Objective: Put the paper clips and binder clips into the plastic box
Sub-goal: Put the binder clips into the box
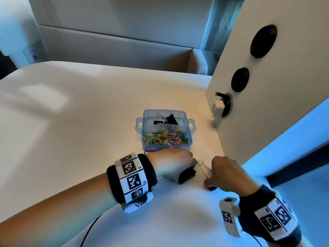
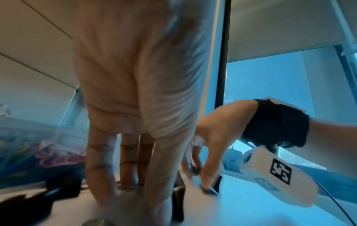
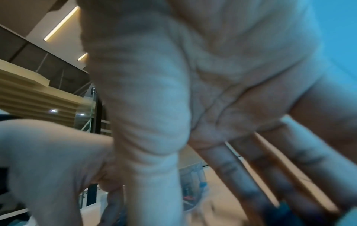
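Observation:
A clear blue plastic box (image 1: pixel 189 138) stands mid-table with coloured paper clips (image 1: pixel 165 138) in its near compartment and black binder clips (image 1: pixel 170 119) in the far one. My left hand (image 1: pixel 175 162) reaches down to the table just in front of the box, fingers (image 2: pixel 100 175) fairly straight. A large black binder clip (image 1: pixel 187 175) lies against its thumb side. My right hand (image 1: pixel 227 172) is close to its right, and thumb and fingers pinch a small black binder clip (image 1: pixel 212 188) on the table. Something clear (image 1: pixel 203 166) lies between the hands. The right wrist view is blurred.
A white upright panel (image 1: pixel 267 107) with round sockets and a plugged-in white adapter (image 1: pixel 218 107) rises right of the box. The table edge (image 1: pixel 256 175) runs close behind my right hand. A black cable (image 1: pixel 89 230) trails off the near side.

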Motion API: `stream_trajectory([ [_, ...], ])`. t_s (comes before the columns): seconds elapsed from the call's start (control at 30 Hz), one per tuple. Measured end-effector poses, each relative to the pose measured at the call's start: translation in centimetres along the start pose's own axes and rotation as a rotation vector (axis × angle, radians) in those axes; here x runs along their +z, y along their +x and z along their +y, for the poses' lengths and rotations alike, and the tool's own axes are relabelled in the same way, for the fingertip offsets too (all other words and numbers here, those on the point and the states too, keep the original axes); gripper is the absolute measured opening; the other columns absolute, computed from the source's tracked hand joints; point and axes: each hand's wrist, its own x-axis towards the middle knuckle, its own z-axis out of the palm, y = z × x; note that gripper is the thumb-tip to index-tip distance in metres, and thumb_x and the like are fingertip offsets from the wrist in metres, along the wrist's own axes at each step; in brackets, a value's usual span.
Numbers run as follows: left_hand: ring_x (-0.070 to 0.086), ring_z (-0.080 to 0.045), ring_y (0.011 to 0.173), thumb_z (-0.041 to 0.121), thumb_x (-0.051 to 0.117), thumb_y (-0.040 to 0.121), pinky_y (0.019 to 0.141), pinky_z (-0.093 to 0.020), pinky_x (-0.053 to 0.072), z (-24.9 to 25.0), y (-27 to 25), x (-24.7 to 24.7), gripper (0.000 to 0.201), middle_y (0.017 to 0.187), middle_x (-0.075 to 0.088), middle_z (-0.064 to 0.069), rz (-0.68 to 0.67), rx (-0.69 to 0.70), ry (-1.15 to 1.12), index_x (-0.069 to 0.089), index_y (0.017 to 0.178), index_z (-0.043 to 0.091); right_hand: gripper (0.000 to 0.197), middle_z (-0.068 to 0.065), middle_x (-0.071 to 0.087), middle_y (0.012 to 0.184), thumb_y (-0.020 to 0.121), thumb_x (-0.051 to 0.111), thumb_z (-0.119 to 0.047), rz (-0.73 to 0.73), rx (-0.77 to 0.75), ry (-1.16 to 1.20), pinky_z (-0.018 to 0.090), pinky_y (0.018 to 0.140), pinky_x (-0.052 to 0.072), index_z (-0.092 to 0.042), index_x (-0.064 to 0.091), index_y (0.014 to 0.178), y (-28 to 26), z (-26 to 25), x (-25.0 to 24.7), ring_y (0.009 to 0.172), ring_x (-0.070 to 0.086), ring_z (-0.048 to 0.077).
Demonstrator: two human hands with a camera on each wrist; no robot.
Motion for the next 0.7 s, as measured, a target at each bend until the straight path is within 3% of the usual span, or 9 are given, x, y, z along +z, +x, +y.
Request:
stream_trajectory([
  [0.1, 0.058, -0.028, 0.097, 0.028, 0.069, 0.078, 0.064, -0.036, 0.044, -0.2, -0.3, 0.4, 0.043, 0.105, 0.058, -0.008, 0.072, -0.010, 0.039, 0.049, 0.113, 0.012, 0.026, 0.007, 0.055, 0.083, 0.068, 0.076, -0.031, 0.195, -0.035, 0.142, 0.025, 0.050, 0.035, -0.013, 0.057, 0.073, 1.5, 0.6, -0.6, 0.068, 0.053, 0.022],
  [0.17, 0.058, -0.029, 0.086, 0.023, 0.073, 0.075, 0.058, -0.036, 0.041, -0.4, -0.6, 0.3, 0.046, 0.097, 0.061, -0.009, 0.101, -0.015, 0.042, 0.046, 0.111, 0.011, 0.028, 0.001, 0.054, 0.083, 0.070, 0.077, -0.033, 0.308, -0.050, 0.220, 0.026, 0.055, 0.034, -0.015, 0.063, 0.087, 2.5, 0.6, -1.7, 0.072, 0.051, 0.021],
  [0.23, 0.052, -0.023, 0.078, 0.025, 0.076, 0.074, 0.058, -0.034, 0.038, -0.7, -1.0, -0.2, 0.046, 0.095, 0.063, -0.008, 0.101, -0.026, 0.029, 0.049, 0.108, 0.010, 0.024, -0.006, 0.054, 0.071, 0.072, 0.076, -0.034, 0.325, -0.069, 0.259, 0.025, 0.052, 0.032, -0.019, 0.059, 0.080, 3.8, 0.1, -3.3, 0.069, 0.052, 0.020],
  [0.33, 0.050, -0.020, 0.082, 0.029, 0.078, 0.073, 0.058, -0.030, 0.034, -1.1, -1.7, -0.8, 0.041, 0.099, 0.065, -0.006, 0.100, -0.055, -0.086, 0.057, 0.104, 0.012, 0.025, -0.001, 0.059, 0.062, 0.075, 0.076, -0.024, 0.267, -0.178, 0.479, 0.023, 0.048, 0.037, -0.014, 0.054, 0.069, 6.3, -1.0, -4.9, 0.054, 0.054, 0.013],
  [0.43, 0.054, -0.017, 0.077, 0.028, 0.078, 0.073, 0.058, -0.028, 0.033, -2.2, -2.7, -1.7, 0.032, 0.091, 0.067, -0.004, 0.162, -0.077, -0.232, 0.062, 0.097, 0.013, 0.017, 0.006, 0.060, 0.062, 0.082, 0.069, -0.010, 0.302, -0.232, 0.669, 0.009, 0.035, 0.034, -0.007, 0.055, 0.072, 8.9, -2.4, -5.7, 0.038, 0.050, -0.001],
  [0.5, 0.057, -0.014, 0.073, 0.023, 0.077, 0.074, 0.056, -0.022, 0.032, -3.8, -3.6, -2.7, 0.022, 0.080, 0.066, 0.001, 0.254, -0.111, -0.314, 0.064, 0.090, 0.013, 0.004, 0.012, 0.064, 0.077, 0.085, 0.063, -0.004, 0.353, -0.230, 0.740, 0.010, 0.038, 0.041, -0.005, 0.061, 0.082, 10.3, -3.4, -6.0, 0.053, 0.058, 0.006],
  [0.6, 0.051, -0.011, 0.062, 0.019, 0.075, 0.077, 0.051, -0.020, 0.031, -6.8, -4.6, -4.5, 0.013, 0.064, 0.055, 0.011, 0.483, -0.252, -0.424, 0.062, 0.078, 0.021, 0.013, 0.015, 0.061, 0.094, 0.085, 0.061, 0.001, 0.395, -0.220, 0.841, 0.018, 0.040, 0.053, -0.009, 0.060, 0.093, 11.9, -4.6, -6.1, 0.076, 0.065, 0.027],
  [0.7, 0.048, -0.017, 0.062, 0.018, 0.071, 0.082, 0.049, -0.026, 0.030, -10.1, -4.4, -5.8, 0.008, 0.067, 0.057, 0.000, 0.713, -0.411, -0.466, 0.065, 0.080, 0.013, 0.017, 0.019, 0.063, 0.095, 0.084, 0.061, 0.004, 0.403, -0.176, 0.854, 0.020, 0.040, 0.054, -0.009, 0.054, 0.092, 12.8, -5.5, -5.7, 0.065, 0.066, 0.025],
])
